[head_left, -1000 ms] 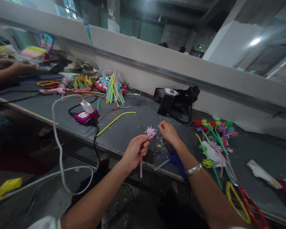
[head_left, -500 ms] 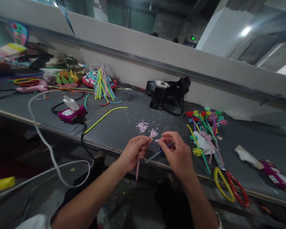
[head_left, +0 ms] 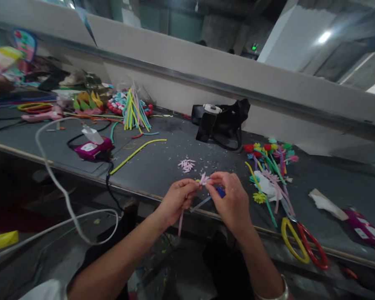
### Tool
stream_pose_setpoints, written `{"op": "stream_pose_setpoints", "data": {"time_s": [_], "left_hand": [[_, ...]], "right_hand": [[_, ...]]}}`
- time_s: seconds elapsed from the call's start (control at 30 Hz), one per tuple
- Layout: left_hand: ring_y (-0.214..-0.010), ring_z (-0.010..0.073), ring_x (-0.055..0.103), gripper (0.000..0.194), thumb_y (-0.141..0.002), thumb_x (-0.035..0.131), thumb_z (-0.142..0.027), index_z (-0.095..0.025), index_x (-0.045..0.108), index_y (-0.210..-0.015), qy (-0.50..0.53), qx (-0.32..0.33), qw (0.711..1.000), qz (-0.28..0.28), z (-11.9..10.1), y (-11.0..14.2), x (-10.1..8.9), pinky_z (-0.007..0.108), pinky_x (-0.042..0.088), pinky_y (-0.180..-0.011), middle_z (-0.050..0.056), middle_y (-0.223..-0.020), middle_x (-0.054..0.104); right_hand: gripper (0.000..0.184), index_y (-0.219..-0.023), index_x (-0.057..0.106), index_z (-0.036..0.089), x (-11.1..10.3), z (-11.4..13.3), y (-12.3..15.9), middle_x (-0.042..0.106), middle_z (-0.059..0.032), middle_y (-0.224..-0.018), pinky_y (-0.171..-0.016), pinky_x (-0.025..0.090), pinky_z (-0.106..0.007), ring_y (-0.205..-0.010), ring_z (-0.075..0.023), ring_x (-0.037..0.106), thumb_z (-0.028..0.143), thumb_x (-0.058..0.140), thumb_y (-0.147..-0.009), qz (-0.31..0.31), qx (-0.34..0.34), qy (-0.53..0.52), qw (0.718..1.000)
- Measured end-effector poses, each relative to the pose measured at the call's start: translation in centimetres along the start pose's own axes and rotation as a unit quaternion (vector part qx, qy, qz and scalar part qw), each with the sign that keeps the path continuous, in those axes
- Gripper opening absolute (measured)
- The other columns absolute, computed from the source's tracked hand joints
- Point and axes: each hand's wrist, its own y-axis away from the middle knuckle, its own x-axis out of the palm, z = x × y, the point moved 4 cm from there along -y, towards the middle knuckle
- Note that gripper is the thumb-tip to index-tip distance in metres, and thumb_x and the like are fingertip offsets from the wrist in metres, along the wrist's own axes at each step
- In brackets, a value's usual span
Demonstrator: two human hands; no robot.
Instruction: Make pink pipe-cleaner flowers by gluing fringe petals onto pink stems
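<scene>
My left hand (head_left: 178,200) is closed round a pink stem (head_left: 181,223) that hangs below the fist, with a small pink flower head (head_left: 203,179) at its top. My right hand (head_left: 229,200) pinches at that flower head from the right, fingers pressed together. Both hands hover over the front edge of the dark grey table (head_left: 162,166). A little heap of pink petals (head_left: 186,165) lies on the table just behind the hands. A blue piece (head_left: 220,192) shows under my right fingers.
Finished flowers on stems (head_left: 270,166) lie at the right, with yellow and red scissors (head_left: 301,246) near the edge. A black bag (head_left: 221,125) stands behind. A pink glue gun (head_left: 92,150) with cables, coloured sticks (head_left: 134,112) and a loose yellow stem (head_left: 137,152) lie at the left.
My right hand came back from the table to the flower head and now pinches it. A heap of pink petals has come to lie on the table behind the hands.
</scene>
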Motion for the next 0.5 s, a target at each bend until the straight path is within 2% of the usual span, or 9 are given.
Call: {"op": "stream_pose_setpoints", "data": {"time_s": [0.5], "left_hand": [[-0.04, 0.0021, 0.019, 0.018, -0.067, 0.072, -0.029, -0.014, 0.064, -0.072, -0.022, 0.005, 0.999, -0.022, -0.2, 0.13, -0.14, 0.02, 0.007, -0.039, -0.009, -0.05, 0.034]], "right_hand": [[0.007, -0.092, 0.054, 0.024, 0.59, -0.14, 0.4, 0.065, -0.0011, -0.084, -0.075, 0.045, -0.032, -0.083, -0.0195, 0.059, 0.025, 0.06, -0.089, -0.006, 0.022, 0.001, 1.0]]}}
